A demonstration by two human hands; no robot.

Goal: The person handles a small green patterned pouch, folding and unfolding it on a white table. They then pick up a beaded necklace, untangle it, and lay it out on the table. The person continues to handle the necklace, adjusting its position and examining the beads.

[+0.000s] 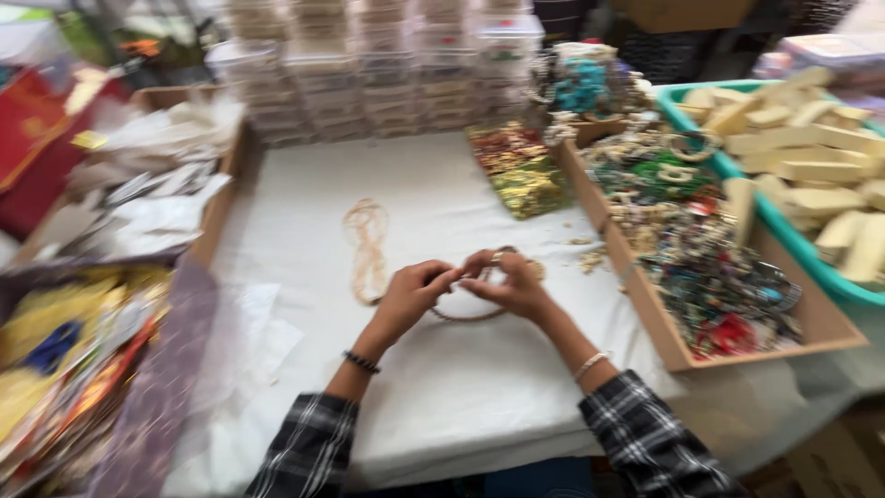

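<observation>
A loop of small beads [470, 312] is held at the middle of the white table cloth [442, 387]; its upper part is pinched between the fingertips of the left hand [410, 297] and the right hand [512, 286], which are brought together; a second pale bead string [367, 244] lies apart to the left; the wooden tray of mixed jewellery [701, 267] stands at the right; if the pinch is loosened, beads could probably slide off and be scattered; the blur hides details.
</observation>
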